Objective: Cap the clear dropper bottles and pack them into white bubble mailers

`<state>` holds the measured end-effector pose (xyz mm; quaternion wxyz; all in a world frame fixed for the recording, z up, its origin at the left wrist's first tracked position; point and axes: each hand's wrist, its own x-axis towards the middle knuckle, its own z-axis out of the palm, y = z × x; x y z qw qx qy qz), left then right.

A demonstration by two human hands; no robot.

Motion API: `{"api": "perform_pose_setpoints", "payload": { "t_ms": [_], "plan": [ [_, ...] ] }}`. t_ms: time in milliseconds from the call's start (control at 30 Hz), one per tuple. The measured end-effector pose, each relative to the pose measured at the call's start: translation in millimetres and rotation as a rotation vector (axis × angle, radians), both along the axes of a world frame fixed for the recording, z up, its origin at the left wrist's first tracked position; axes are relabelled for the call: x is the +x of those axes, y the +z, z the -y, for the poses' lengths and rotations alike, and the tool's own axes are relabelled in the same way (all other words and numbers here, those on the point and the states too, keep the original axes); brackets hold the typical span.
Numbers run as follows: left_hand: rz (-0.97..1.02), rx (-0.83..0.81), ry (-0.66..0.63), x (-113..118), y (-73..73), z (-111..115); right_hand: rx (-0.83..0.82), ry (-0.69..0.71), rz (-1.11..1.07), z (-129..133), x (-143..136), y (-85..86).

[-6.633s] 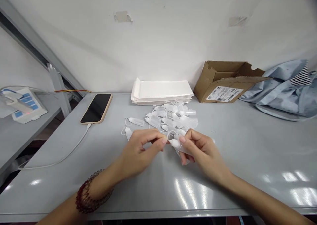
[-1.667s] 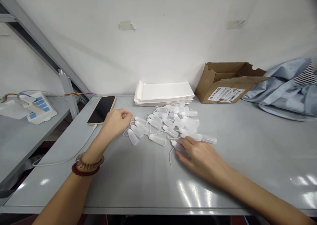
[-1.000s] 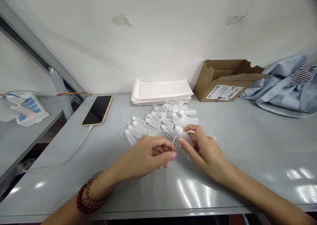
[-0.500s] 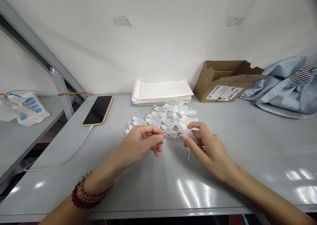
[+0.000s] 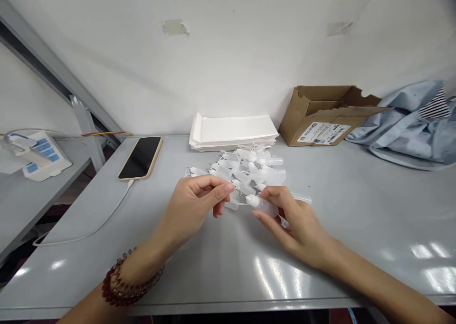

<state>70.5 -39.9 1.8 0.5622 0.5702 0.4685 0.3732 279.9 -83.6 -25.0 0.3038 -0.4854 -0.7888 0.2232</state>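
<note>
Your right hand (image 5: pixel 295 222) is holding one small translucent bottle (image 5: pixel 266 207) at the near side of the bottle pile (image 5: pixel 261 169) on the table (image 5: pixel 359 210). For good control, you are probably best off gripping its body lightly, as the plastic is looking soft, and leaving the white neck and thin needle (image 5: pixel 242 195) uncovered. With that needle pointing toward your left hand (image 5: pixel 194 203), aiming it just beside those fingertips is seeming wise, and so is leaving the strap (image 5: pixel 242 204) slack.

Your right grip is closing around the bottle, thumb nearest you, fingers curling over the far side, forearm slanting in from the lower right. Your left thumb and forefinger are pinching narrowly; whether anything is sitting between them you cannot tell. Your left wrist is wearing coiled bands (image 5: pixel 123 281).
</note>
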Motion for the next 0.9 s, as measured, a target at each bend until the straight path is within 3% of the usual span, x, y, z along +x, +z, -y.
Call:
{"api": "perform_pose_setpoints", "payload": {
  "t_ms": [333, 900],
  "plan": [
    [-0.045, -0.009, -0.088, 1.4, 0.3, 1.6, 0.088, 0.054, 0.031, 0.5, -0.9, 0.1],
    [-0.036, 0.002, -0.087, 2.7, 0.5, 1.7, 0.079, 0.083, 0.009, 1.9, -1.7, 3.0]
  ]
}}
